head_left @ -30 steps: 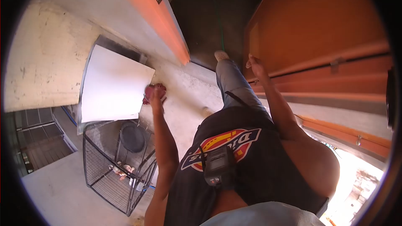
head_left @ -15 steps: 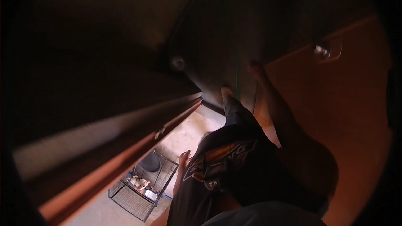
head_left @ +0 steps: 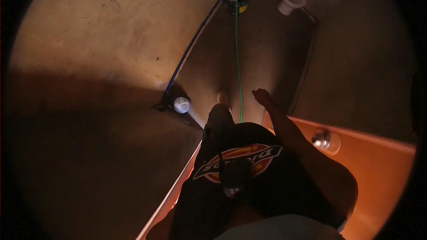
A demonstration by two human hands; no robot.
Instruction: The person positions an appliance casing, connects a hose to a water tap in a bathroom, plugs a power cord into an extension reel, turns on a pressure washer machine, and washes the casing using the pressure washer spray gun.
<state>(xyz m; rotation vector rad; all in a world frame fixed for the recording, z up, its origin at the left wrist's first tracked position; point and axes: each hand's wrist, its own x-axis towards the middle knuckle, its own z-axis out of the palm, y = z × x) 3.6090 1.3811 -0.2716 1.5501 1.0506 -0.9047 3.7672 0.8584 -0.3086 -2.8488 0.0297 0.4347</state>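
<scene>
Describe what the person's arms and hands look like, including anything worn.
The right arm shows no sleeve and the right hand no glove; dimness hides finer detail. The left hand is out of view. The dark top bears a red-and-yellow emblem with pale lettering.

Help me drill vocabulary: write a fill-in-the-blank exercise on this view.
1. The hose is coloured ____.
2. In the picture, the toilet bowl stands to the ____ of the bucket.
3. The door with the metal knob is coloured ____.
4. The right hand is visible; the ____ hand is not.
Missing words: green; right; orange; left.
</scene>
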